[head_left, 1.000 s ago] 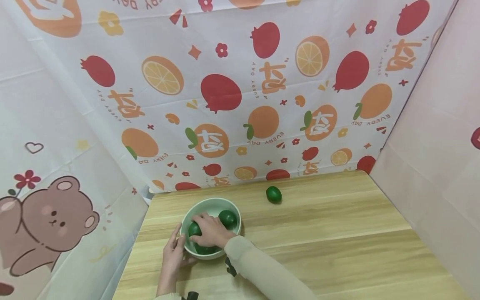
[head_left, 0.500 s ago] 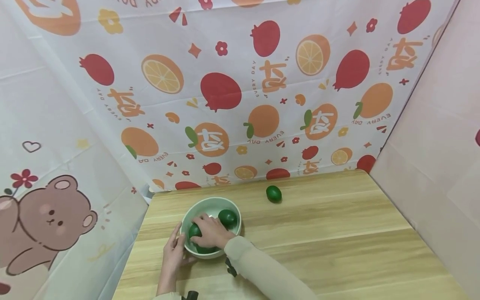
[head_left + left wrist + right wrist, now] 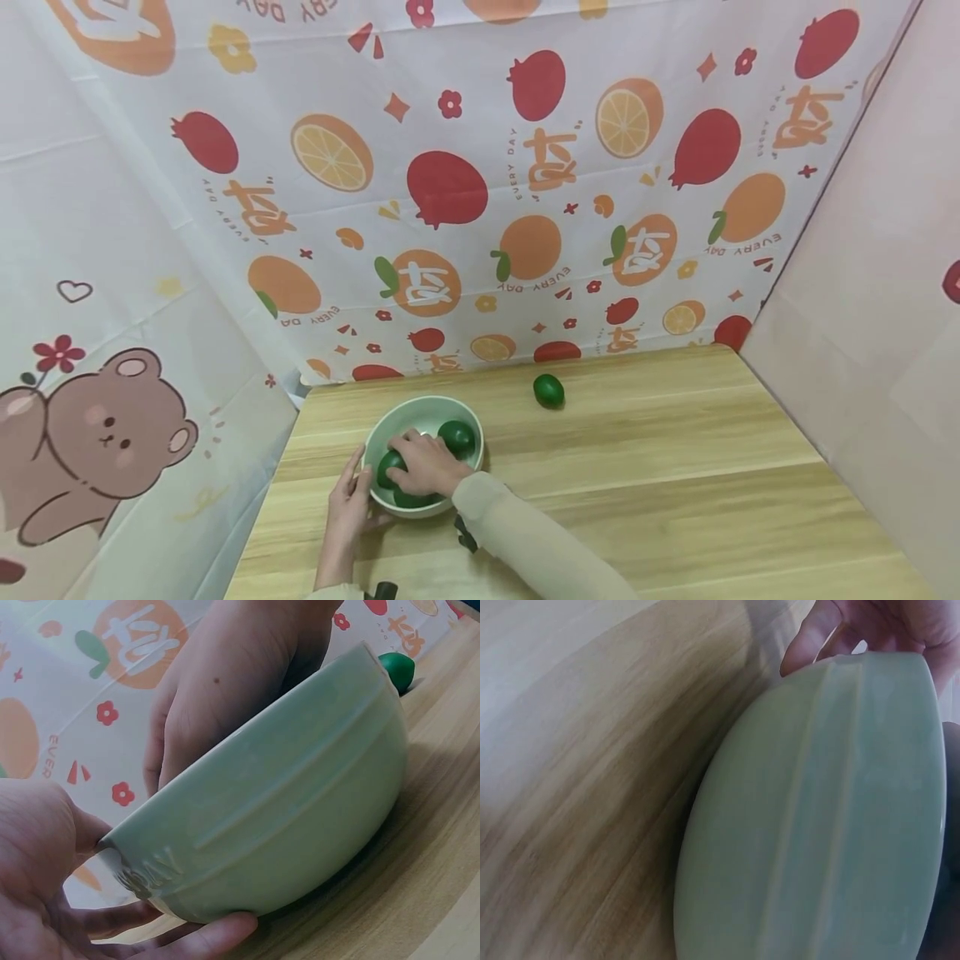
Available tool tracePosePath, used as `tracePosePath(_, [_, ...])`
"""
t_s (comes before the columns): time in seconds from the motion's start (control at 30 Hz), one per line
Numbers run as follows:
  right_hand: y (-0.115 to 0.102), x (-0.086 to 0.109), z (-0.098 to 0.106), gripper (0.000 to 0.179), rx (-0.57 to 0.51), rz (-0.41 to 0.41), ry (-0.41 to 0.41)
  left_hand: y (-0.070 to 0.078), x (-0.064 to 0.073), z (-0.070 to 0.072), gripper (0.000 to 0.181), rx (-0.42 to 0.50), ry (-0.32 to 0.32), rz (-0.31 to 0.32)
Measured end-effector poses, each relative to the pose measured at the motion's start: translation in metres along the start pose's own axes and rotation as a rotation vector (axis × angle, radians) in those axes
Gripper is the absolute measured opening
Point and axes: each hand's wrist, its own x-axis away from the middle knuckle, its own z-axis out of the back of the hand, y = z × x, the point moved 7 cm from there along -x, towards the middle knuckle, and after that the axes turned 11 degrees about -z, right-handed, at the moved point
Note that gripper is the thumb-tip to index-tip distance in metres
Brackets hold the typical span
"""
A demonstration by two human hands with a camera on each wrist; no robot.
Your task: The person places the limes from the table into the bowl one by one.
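A pale green bowl [image 3: 424,406] stands at the left of the wooden table with several dark green limes inside. My left hand [image 3: 348,504] holds its left side, thumb at the rim and fingers below along the outer wall, as the left wrist view shows. My right hand [image 3: 429,465] reaches over the near right rim into the bowl. Its fingers curl over a lime [image 3: 389,471] at the left. Another lime [image 3: 456,437] lies by the right wall, and one more [image 3: 412,498] is partly hidden under the hand. In the right wrist view the bowl's wall [image 3: 817,810] hides the right fingers.
A single lime [image 3: 549,391] lies on the wooden table [image 3: 675,467], to the right of the bowl and near the back edge. A fruit-print cloth [image 3: 480,183] hangs behind the table, with pale cloths at both sides.
Under my right hand the gripped lime has shifted slightly toward me, and the fingers have moved a little with it. The left hand and bowl stay put. The head view has tilted slightly.
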Motion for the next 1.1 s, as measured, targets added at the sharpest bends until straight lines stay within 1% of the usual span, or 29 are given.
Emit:
tracePosePath(0.13, [0.003,0.000,0.002,0.047,-0.007,0.006,0.008,-0.001,-0.001,-0.001,0.057,0.012,0.003,0.009])
tracePosePath(0.27, [0.003,0.000,0.005,0.045,-0.006,0.025,0.023,-0.001,0.000,-0.001,0.057,0.004,0.012,0.006])
tracePosePath(0.43, [0.005,0.001,0.005,0.045,-0.019,0.032,0.020,0.000,0.001,-0.001,0.057,-0.008,0.018,0.002])
tracePosePath(0.8, [0.003,0.000,0.009,0.043,-0.013,0.051,0.027,-0.004,0.000,-0.002,0.057,0.011,0.022,0.009])
tracePosePath(1.1, [0.002,0.002,0.015,0.043,-0.008,0.060,0.045,-0.002,0.000,-0.002,0.057,0.000,0.030,0.003])
